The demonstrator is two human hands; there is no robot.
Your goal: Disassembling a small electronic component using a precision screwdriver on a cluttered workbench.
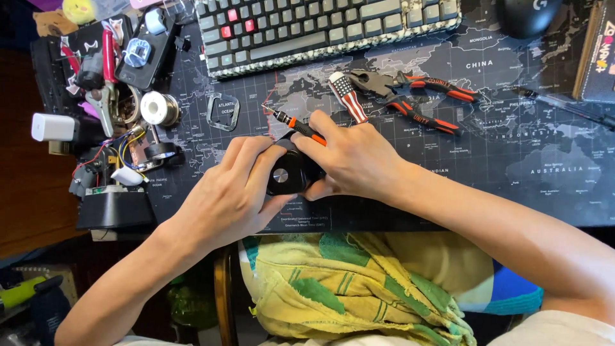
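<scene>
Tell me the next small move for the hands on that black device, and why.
Probably swing the orange-and-black precision screwdriver tip down to the small black device. The right hand holds the tool pointing away, while the left hand steadies the device, round silver part showing.

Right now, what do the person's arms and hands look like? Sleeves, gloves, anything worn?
Both bare: left hand and right hand have no gloves, and no rings, watch or wristbands show. Forearms are uncovered right to the picture's lower edge, so no sleeves are in view. Fingernails short and plain. No markings or cables on either arm.
</scene>
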